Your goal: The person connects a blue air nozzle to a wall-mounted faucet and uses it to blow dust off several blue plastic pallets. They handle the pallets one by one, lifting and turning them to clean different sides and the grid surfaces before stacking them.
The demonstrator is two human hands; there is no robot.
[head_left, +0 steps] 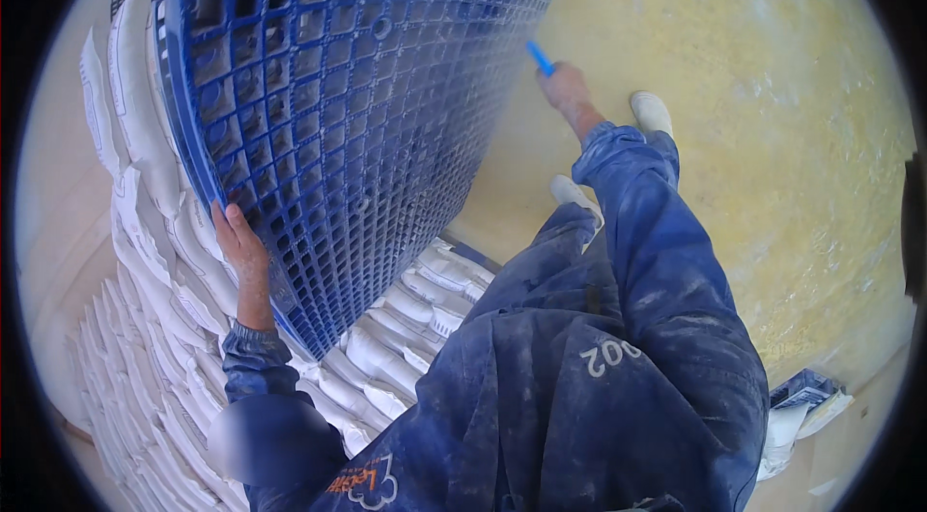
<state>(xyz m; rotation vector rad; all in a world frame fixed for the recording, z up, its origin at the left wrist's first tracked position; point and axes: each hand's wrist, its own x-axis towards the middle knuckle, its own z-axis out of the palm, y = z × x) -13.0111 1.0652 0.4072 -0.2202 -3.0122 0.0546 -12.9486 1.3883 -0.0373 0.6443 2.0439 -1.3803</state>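
Observation:
A large blue plastic pallet (pixel 357 87) with a square grid stands tilted on its edge, whitish dust over its face. My left hand (pixel 241 243) grips its near left edge, fingers over the rim. Beyond the pallet's right side, low over the floor, my right hand (pixel 568 92) is closed round a thin blue stick-like handle (pixel 539 58). The handle points up and left toward the pallet, and its far end is too blurred to tell what kind of tool it is. A pale haze lies between it and the grid.
Stacked white sacks (pixel 154 251) fill the left side, and more white sacks (pixel 377 357) lie below the pallet. My white boots (pixel 652 113) stand on the worn yellow floor (pixel 772 155). At the lower right, a blue crate-like object (pixel 803 388) sits by white bags (pixel 784 440).

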